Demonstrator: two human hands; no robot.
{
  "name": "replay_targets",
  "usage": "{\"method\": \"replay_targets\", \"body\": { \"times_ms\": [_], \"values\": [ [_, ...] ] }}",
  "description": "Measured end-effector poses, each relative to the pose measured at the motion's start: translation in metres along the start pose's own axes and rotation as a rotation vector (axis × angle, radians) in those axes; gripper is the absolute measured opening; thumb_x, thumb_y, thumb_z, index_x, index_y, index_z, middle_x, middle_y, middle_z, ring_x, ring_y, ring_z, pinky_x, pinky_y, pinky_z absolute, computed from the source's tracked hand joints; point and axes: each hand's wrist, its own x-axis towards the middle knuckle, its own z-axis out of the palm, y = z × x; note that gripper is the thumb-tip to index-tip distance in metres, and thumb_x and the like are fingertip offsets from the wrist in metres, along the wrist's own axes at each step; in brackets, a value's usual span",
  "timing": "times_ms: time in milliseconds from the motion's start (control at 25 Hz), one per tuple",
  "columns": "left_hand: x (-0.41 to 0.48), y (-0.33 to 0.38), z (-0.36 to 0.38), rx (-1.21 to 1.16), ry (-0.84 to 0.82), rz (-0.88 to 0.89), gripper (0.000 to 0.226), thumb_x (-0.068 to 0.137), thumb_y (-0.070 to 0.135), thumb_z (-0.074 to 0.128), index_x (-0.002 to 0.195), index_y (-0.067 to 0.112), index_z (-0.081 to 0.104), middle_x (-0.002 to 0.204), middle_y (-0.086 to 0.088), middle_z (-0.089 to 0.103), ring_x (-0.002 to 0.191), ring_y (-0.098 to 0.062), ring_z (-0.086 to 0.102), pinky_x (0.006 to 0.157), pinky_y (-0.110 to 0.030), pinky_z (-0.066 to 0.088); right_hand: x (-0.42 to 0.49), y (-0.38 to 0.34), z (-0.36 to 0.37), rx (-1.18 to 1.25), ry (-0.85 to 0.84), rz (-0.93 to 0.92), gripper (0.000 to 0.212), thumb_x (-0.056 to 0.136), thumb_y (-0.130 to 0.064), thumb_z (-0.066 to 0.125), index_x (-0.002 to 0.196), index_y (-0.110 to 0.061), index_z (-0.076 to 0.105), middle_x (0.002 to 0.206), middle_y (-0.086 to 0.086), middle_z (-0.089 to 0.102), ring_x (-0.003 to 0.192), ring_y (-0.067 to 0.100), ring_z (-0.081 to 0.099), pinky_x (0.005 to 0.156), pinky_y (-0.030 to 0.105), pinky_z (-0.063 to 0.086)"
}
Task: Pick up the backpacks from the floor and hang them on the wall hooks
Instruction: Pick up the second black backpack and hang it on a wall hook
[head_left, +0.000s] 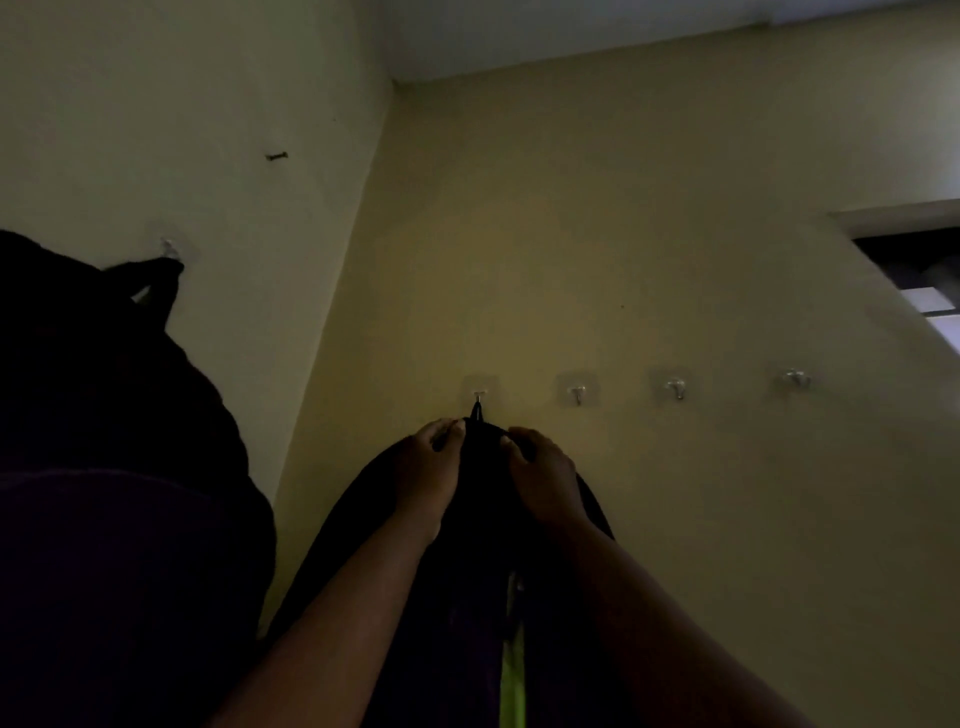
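Hanging upright, backpack (467, 571) loop seemingly on hook (479, 397).

I see a black backpack (467, 597) with a lime-green stripe (511, 675), cream-yellow walls (623, 260), and clear-backed silver hooks (577, 393).

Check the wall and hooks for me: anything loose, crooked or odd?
One oddity: a dark nail or screw on the left wall lies sideways, not driven in straight. The four hooks on the right wall look level; both hands hold the backpack at the leftmost hook. Dim light hides detail.
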Motion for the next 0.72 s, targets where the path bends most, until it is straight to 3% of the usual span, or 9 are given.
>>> {"method": "replay_targets", "body": {
  "times_ms": [200, 360, 520, 600, 720],
  "values": [
    [-0.1, 0.021, -0.019, -0.067, -0.129, -0.169, 0.042, 0.096, 0.03, 0.042, 0.131, 0.008, 0.051, 0.138, -0.01, 0.052, 0.128, -0.024, 0.047, 0.09, -0.023, 0.035, -0.092, -0.026, -0.046, 0.223, -0.074, 0.277, 0.041, 0.096, -0.037, 0.042, 0.129, -0.016, 0.054, 0.123, 0.0, 0.059, 0.117, 0.019, 0.055, 0.086, 0.024, 0.041],
    [-0.179, 0.033, -0.03, -0.16, -0.183, -0.333, 0.045, 0.097, 0.028, 0.039, 0.135, 0.005, 0.044, 0.142, -0.013, 0.047, 0.131, -0.025, 0.043, 0.095, -0.023, 0.032, -0.168, -0.032, -0.078, 0.342, -0.111, 0.521, 0.045, 0.093, -0.046, 0.044, 0.126, -0.018, 0.056, 0.119, 0.002, 0.061, 0.114, 0.02, 0.056, 0.101, 0.036, 0.044],
    [-0.245, 0.041, -0.03, -0.265, -0.177, -0.478, 0.052, 0.096, 0.04, 0.036, 0.14, 0.012, 0.039, 0.146, -0.011, 0.042, 0.134, -0.028, 0.04, 0.108, -0.037, 0.031, -0.232, -0.042, -0.124, 0.337, -0.11, 0.605, 0.031, 0.094, -0.044, 0.043, 0.095, -0.021, 0.065, 0.086, -0.003, 0.058, 0.084, 0.012, 0.054, 0.084, 0.034, 0.041],
    [-0.319, 0.072, -0.039, -0.307, -0.297, -0.624, 0.053, 0.096, 0.042, 0.034, 0.141, 0.013, 0.037, 0.147, -0.009, 0.041, 0.135, -0.027, 0.038, 0.109, -0.038, 0.03, -0.298, -0.073, -0.177, 0.3, -0.013, 0.794, 0.035, 0.094, -0.045, 0.042, 0.111, -0.022, 0.061, 0.105, -0.002, 0.059, 0.104, 0.015, 0.053, 0.098, 0.035, 0.039],
    [-0.357, 0.069, -0.032, -0.348, -0.263, -0.589, 0.052, 0.096, 0.039, 0.034, 0.14, 0.012, 0.037, 0.148, -0.009, 0.039, 0.136, -0.027, 0.038, 0.107, -0.036, 0.03, -0.333, -0.072, -0.209, 0.268, -0.015, 0.766, 0.052, 0.091, -0.049, 0.044, 0.133, -0.017, 0.049, 0.136, 0.003, 0.052, 0.128, 0.019, 0.045, 0.111, 0.039, 0.034]
  ]
}}
